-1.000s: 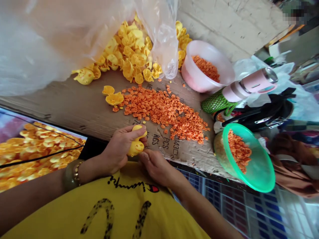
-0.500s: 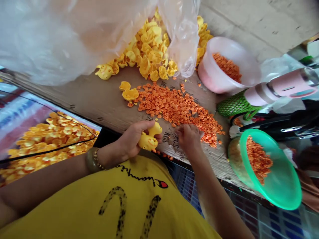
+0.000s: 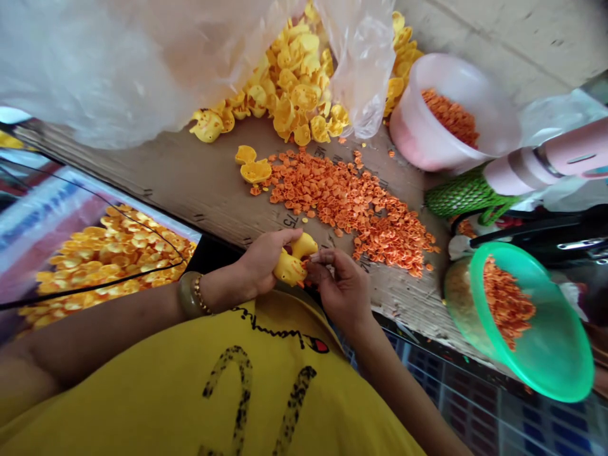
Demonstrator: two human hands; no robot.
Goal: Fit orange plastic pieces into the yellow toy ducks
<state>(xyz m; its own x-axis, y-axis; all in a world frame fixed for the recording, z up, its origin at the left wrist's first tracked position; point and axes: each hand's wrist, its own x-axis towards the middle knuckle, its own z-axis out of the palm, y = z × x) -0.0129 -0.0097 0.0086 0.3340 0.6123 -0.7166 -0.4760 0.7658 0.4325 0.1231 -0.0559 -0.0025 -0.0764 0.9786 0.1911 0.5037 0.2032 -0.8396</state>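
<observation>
My left hand (image 3: 265,265) is closed around a yellow plastic toy shell (image 3: 291,268), a duck-like piece with two joined rounded parts. At the shell's right side is my right hand (image 3: 346,290), thumb and fingertips pinched together. Whatever lies between those fingertips is too small to make out. Just beyond both hands, a pile of small orange plastic pieces (image 3: 327,193) spreads over the cardboard-covered table (image 3: 180,177). Two cupped yellow shell halves (image 3: 255,171) lie at the pile's left end.
A heap of yellow shells (image 3: 297,82) spills from a clear plastic bag (image 3: 142,69) at the back. To the right stand a whitish tub (image 3: 408,126), a tilted green bowl (image 3: 565,342), both holding orange pieces, and a pink bottle (image 3: 517,171). More yellow shells (image 3: 109,259) fill a container at lower left.
My right hand has moved left from the edge of the orange pile to the yellow shell. My left hand still holds the shell. The whole view has shifted slightly.
</observation>
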